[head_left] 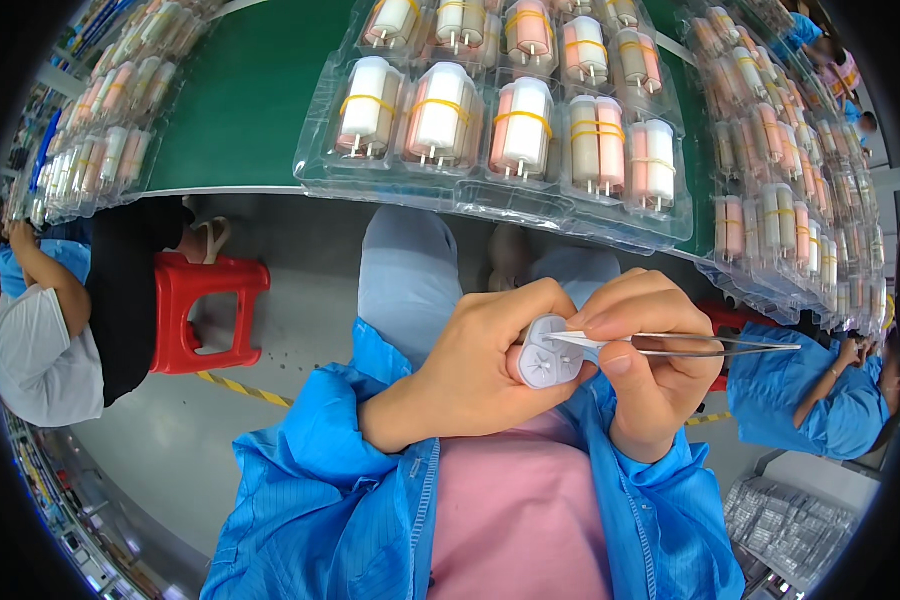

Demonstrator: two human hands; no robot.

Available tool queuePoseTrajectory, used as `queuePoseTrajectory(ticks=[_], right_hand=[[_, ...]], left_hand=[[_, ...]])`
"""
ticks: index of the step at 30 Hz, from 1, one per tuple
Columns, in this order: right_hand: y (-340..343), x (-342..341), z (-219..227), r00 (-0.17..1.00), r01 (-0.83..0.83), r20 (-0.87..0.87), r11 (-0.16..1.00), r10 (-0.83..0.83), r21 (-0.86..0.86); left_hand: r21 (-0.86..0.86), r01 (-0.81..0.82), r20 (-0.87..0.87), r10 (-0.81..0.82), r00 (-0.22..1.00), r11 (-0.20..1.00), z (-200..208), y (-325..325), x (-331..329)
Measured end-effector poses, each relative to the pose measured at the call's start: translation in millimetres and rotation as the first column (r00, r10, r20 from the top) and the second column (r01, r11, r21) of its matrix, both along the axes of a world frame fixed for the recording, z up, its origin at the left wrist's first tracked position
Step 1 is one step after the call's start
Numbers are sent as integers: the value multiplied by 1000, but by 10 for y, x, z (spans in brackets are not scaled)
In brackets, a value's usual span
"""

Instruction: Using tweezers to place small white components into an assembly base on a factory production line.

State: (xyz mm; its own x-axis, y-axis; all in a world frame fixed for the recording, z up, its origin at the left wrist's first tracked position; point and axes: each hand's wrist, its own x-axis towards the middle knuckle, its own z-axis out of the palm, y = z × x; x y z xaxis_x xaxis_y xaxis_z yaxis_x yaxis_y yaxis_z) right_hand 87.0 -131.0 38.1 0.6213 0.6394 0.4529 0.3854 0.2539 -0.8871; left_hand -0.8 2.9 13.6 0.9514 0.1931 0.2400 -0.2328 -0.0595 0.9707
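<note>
My left hand [475,365] is closed around a pale grey plastic piece [550,372] with rounded lobes, its end face turned up and showing star-shaped recesses. Over that face, my right hand [655,375] pinches a pair of metal tweezers [710,350] whose slim arms run out to the right past the fingers. A small white pointed piece or tip [573,340] extends from the right fingers onto the upper part of the grey face. Whether it is part of the tweezers or held by them, I cannot tell. Both hands are above my lap.
In front, a clear plastic tray [315,165] at the green table's [235,100] edge holds several banded white, pink and grey cylinders. Stacked trays of similar parts [790,220] stand right, more far left. A red stool [210,315] and people flank me.
</note>
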Motion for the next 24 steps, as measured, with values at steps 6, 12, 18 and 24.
queuePoseTrajectory(ticks=[6, 12, 18, 24], right_hand=[[12, -18, 29, 1000, 3, 12, 1000, -2, -16], [9, -32, 35, 1000, 6, 27, 1000, -5, -31], [17, -27, 37, 999, 13, 51, 999, -11, -36], [32, -41, 22, 999, 30, 31, 999, -30, -20]], left_hand=[[10, 5, -1, -5, 1000, 1000, 1, 4, -10], [8, 10, 3, -10, 1000, 1000, -1, 10, -26], [1, 22, -18, -22, 1000, 1000, 10, 15, -37], [5, 26, -36, -26, 999, 1000, 23, 23, -39]])
